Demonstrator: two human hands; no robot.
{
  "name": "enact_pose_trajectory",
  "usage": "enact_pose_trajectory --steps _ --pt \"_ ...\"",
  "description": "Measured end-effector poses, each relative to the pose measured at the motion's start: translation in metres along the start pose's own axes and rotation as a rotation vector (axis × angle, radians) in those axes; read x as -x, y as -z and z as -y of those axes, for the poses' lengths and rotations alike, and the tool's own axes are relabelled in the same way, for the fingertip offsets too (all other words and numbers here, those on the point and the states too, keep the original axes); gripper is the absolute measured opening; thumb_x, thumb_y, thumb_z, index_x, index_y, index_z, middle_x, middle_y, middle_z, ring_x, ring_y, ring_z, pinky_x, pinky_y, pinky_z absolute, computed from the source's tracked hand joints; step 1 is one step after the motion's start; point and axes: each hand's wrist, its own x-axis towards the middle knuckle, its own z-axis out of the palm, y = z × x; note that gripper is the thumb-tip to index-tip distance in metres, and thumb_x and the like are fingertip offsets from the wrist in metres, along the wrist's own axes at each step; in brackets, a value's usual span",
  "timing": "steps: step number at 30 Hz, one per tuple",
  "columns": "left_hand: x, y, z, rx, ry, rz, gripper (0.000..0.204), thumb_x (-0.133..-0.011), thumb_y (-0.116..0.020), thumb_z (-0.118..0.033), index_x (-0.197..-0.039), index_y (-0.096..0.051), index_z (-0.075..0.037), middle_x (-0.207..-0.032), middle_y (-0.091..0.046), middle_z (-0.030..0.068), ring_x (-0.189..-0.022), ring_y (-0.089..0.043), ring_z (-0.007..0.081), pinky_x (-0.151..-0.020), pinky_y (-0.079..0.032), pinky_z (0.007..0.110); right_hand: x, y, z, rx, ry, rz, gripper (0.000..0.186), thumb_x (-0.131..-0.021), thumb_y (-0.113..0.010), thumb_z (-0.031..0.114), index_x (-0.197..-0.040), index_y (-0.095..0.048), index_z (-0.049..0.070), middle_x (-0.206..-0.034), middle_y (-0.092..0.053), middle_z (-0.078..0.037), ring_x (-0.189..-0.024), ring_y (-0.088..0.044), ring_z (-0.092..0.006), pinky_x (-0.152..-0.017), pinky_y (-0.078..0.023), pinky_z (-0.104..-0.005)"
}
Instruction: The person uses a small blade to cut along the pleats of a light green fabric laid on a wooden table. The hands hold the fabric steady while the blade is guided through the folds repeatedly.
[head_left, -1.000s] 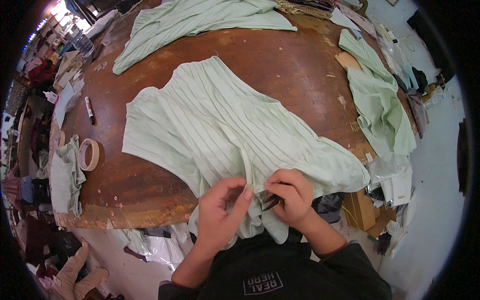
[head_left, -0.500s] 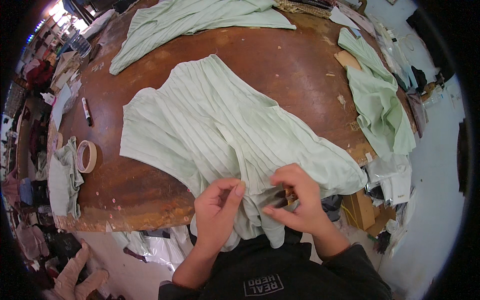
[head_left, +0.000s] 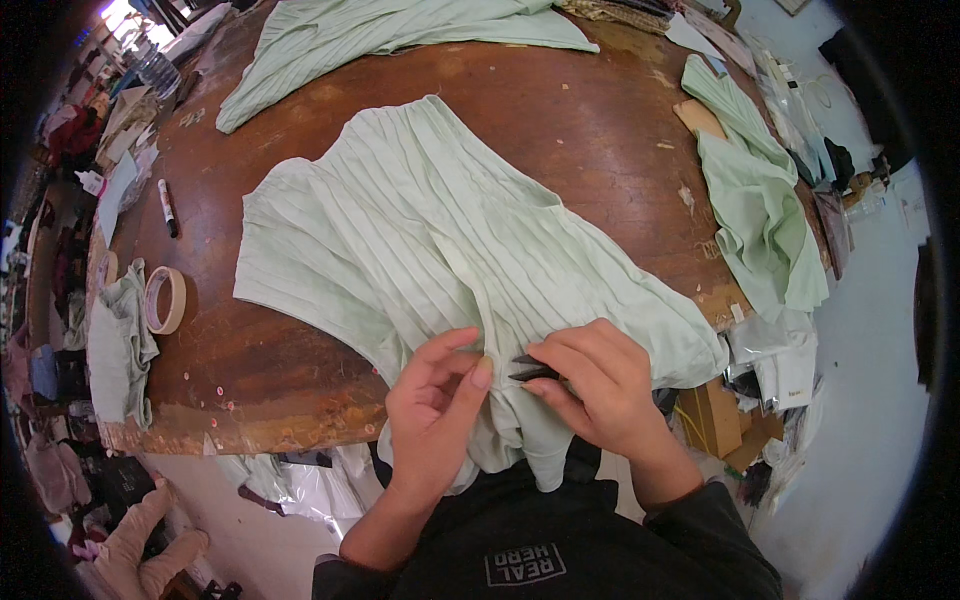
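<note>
A pale green pleated garment [head_left: 400, 230] lies spread over the near half of the brown wooden table [head_left: 610, 120], its near end bunched over the edge at my body. My left hand [head_left: 435, 410] pinches a narrow folded strip of the fabric between thumb and finger at the lower middle. Just right of it, my right hand [head_left: 595, 390] grips small dark thread snips [head_left: 530, 368], their pointed blades turned left toward that strip, close to my left thumb.
More green pleated pieces lie at the back [head_left: 380, 30] and right [head_left: 755, 220]. At left are a tape roll [head_left: 170, 300], a marker [head_left: 166, 207] and folded cloth [head_left: 120, 345]. A bottle [head_left: 158, 70] stands back left. Bags and cardboard [head_left: 715, 420] sit past the right edge.
My right hand lifted and opened somewhat half a second ago, and now points the snips leftward at the strip. My left hand has moved slightly left with the pinched fabric.
</note>
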Motion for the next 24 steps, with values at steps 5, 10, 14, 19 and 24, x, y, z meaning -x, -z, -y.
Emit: enact_pose_trajectory --steps 5,10,14,19,24 --pt "-0.001 0.0 0.001 0.023 -0.004 -0.008 0.031 -0.091 -0.062 -0.003 -0.121 -0.054 -0.001 -0.09 -0.064 0.0007 -0.08 -0.054 0.0041 -0.072 -0.041 0.018 0.003 -0.006 0.0 -0.041 0.008 -0.014 0.033 -0.066 -0.077 0.01 -0.096 -0.065 0.003 -0.088 -0.063 -0.008 -0.068 -0.057 -0.024 -0.056 -0.046 -0.0324" --pt "0.0 0.0 0.0 0.031 0.002 -0.004 0.03 -0.091 -0.062 -0.003 -0.12 -0.054 -0.001 -0.09 -0.064 0.0012 -0.081 -0.055 0.0045 -0.072 -0.042 0.018 0.004 -0.009 0.002 -0.046 0.016 -0.058 0.033 -0.066 -0.078 0.009 -0.096 -0.065 0.002 -0.087 -0.063 -0.009 -0.066 -0.057 -0.0233 -0.055 -0.045 -0.0315" --pt "-0.001 0.002 0.002 0.026 0.0 0.003 0.029 -0.091 -0.062 -0.002 -0.119 -0.054 -0.001 -0.091 -0.064 0.0021 -0.082 -0.055 0.005 -0.073 -0.042 0.019 0.006 -0.013 0.001 -0.05 0.024 -0.104 0.031 -0.066 -0.078 0.009 -0.094 -0.066 0.002 -0.086 -0.064 -0.009 -0.063 -0.055 -0.0224 -0.053 -0.044 -0.0308" --pt "-0.001 0.002 0.001 0.055 0.015 0.006 0.029 -0.091 -0.061 -0.002 -0.119 -0.054 -0.001 -0.093 -0.064 0.003 -0.084 -0.056 0.0057 -0.075 -0.043 0.019 0.008 -0.018 0.0 -0.032 0.042 -0.124 0.031 -0.064 -0.078 0.009 -0.093 -0.066 0.003 -0.085 -0.063 -0.007 -0.062 -0.054 -0.0212 -0.051 -0.042 -0.0305" --pt "-0.001 0.002 0.002 0.081 0.006 0.023 0.028 -0.091 -0.061 -0.001 -0.118 -0.054 -0.001 -0.095 -0.064 0.0038 -0.086 -0.057 0.0064 -0.077 -0.043 0.02 0.008 -0.019 0.0 0.018 0.087 -0.143 0.032 -0.063 -0.078 0.009 -0.092 -0.067 0.004 -0.083 -0.063 -0.005 -0.061 -0.054 -0.02 -0.05 -0.04 -0.0296"
